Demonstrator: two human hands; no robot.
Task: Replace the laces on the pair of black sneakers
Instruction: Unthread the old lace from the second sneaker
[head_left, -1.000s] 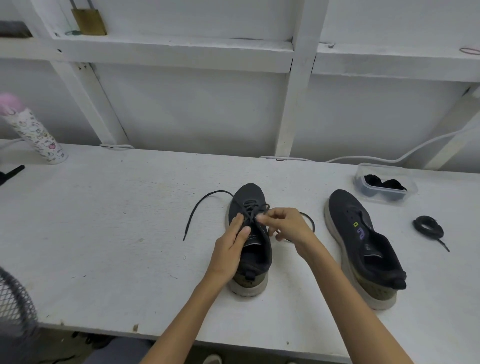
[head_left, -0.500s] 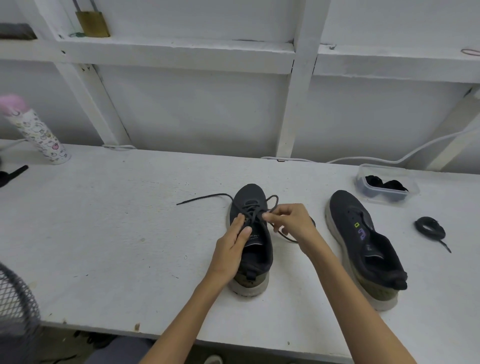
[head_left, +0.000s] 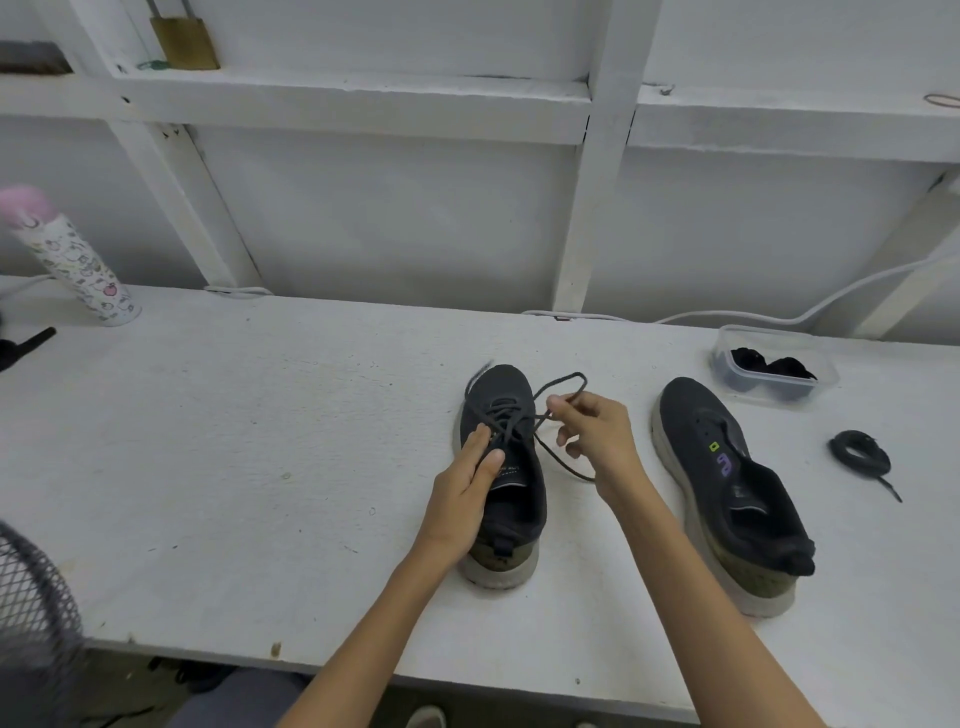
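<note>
Two black sneakers stand on the white table (head_left: 260, 441). The left sneaker (head_left: 511, 519) points away from me with a dark lace (head_left: 563, 382) threaded through its front eyelets. My left hand (head_left: 467, 493) rests on its tongue and left side with straight fingers. My right hand (head_left: 595, 436) pinches the lace just right of the eyelets; a loop rises above the fingers and a strand hangs below the palm. The right sneaker (head_left: 727, 488) has no lace and shows coloured marks on its side.
A clear plastic box (head_left: 776, 371) with dark laces stands at the back right. A coiled black lace (head_left: 860, 454) lies right of the right sneaker. A patterned bottle (head_left: 72, 265) with a pink cap stands far left. A mesh fan guard (head_left: 31, 623) is at the lower left. White cables run along the wall.
My right hand has pulled the lace to the right through the eyelets. The free end that lay across the table on the left has been drawn up to the sneaker's toe.
</note>
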